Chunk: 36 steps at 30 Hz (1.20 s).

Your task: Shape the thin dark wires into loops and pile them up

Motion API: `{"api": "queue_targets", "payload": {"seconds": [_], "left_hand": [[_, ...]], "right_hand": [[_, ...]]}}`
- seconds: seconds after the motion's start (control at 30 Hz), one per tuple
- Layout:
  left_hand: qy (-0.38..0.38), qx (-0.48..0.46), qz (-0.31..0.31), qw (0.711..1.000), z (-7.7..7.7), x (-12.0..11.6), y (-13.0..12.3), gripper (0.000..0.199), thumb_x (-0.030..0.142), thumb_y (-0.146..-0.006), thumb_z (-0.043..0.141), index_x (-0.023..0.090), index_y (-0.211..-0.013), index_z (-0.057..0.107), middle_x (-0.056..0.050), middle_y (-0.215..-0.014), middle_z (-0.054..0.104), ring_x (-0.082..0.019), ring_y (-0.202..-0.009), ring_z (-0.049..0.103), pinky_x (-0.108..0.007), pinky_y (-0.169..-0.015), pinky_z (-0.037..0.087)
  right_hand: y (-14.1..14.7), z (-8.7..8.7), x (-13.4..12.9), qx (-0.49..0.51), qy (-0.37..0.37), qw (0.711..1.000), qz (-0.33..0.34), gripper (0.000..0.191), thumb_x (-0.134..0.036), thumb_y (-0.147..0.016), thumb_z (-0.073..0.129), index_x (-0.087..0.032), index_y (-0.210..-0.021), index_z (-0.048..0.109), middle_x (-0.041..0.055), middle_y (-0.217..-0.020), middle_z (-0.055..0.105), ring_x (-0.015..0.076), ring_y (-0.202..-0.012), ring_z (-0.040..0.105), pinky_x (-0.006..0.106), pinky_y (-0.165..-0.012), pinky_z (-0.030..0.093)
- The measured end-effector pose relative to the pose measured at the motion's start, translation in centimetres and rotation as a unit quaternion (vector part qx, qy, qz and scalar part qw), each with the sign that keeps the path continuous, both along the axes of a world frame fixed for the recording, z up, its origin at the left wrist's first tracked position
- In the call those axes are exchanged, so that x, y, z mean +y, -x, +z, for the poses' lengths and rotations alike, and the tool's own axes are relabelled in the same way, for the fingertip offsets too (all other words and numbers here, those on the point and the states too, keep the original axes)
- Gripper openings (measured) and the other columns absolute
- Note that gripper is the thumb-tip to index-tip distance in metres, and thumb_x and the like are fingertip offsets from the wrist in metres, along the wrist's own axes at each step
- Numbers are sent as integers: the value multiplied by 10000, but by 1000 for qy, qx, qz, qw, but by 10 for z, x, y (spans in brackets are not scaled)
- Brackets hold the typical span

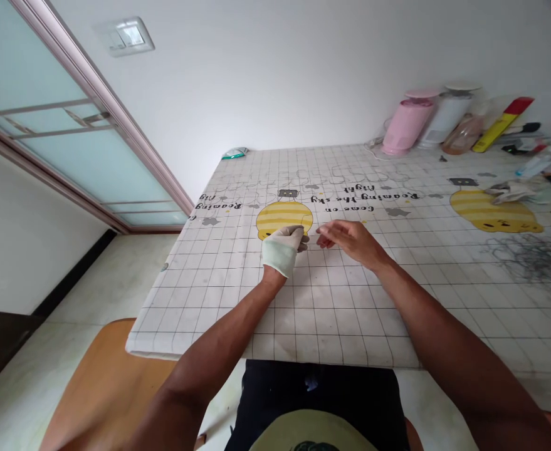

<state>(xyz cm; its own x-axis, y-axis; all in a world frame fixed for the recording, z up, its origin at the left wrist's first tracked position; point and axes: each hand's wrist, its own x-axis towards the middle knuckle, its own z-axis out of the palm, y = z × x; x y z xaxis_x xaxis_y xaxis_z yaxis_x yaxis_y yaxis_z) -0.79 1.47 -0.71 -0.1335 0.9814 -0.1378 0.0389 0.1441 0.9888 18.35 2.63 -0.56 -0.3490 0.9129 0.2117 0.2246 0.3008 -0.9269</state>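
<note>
My left hand point(285, 245) wears a pale glove with a light green cuff and is held above the table by a printed yellow striped balloon point(282, 214). Its fingers are pinched together; a thin wire seems to rise from them, too fine to make out clearly. Just to the right, my right hand point(345, 240) is bare, its fingers slightly bent and apart from the thumb, with nothing visible between them. The two hands do not touch. Several bent wire shapes point(322, 178) lie in a row across the cloth beyond the hands.
A tangled heap of thin wire point(536, 258) lies at the right. A pink cylinder point(407, 124), a white one point(446, 118), a bottle point(463, 133) and a yellow-red box point(501, 125) stand at the back right. Another glove point(514, 190) lies before them. An orange chair point(106, 382) is at lower left.
</note>
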Motion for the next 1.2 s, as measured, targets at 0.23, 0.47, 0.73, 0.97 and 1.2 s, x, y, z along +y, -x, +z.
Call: {"api": "queue_targets", "payload": {"seconds": [0.23,0.47,0.73,0.97,1.2], "left_hand": [[-12,25,-6,1000,-6,4,3,207,305,-897,599,182,-932,761,-49,-870,783,-151,-753,725,-243,-724,570],[-68,224,-40,971,-7,3,6,286,341,-911,528,236,-682,665,-2,-790,757,-175,-799,683,-262,-713,499],[-30,200,-39,979,-15,6,9,243,316,-905,544,241,-751,716,-24,-789,771,-196,-816,728,-276,-731,530],[-12,110,-9,994,-18,9,5,258,306,-897,544,225,-729,723,-27,-763,767,-191,-763,749,-273,-707,563],[-17,106,-29,994,-13,4,5,254,298,-893,548,231,-716,717,-23,-769,777,-196,-805,772,-272,-748,584]], "right_hand": [[22,-7,-13,-140,-99,984,-39,265,-465,-960,684,-229,-847,726,-6,-718,699,148,-623,610,287,-578,426],[33,-18,-13,-349,-315,879,-81,391,-374,-1019,616,-185,-677,634,38,-662,630,169,-638,516,333,-608,279],[31,-24,-12,-377,-364,848,-81,438,-320,-1061,517,-178,-671,659,47,-637,649,174,-635,510,341,-628,268],[37,-21,-14,-394,-301,860,-122,453,-355,-1041,507,-178,-644,635,44,-610,606,155,-570,440,335,-575,184],[33,-20,-16,-374,-288,874,-120,446,-350,-1034,502,-184,-631,597,17,-583,551,139,-554,383,329,-568,176]]}}
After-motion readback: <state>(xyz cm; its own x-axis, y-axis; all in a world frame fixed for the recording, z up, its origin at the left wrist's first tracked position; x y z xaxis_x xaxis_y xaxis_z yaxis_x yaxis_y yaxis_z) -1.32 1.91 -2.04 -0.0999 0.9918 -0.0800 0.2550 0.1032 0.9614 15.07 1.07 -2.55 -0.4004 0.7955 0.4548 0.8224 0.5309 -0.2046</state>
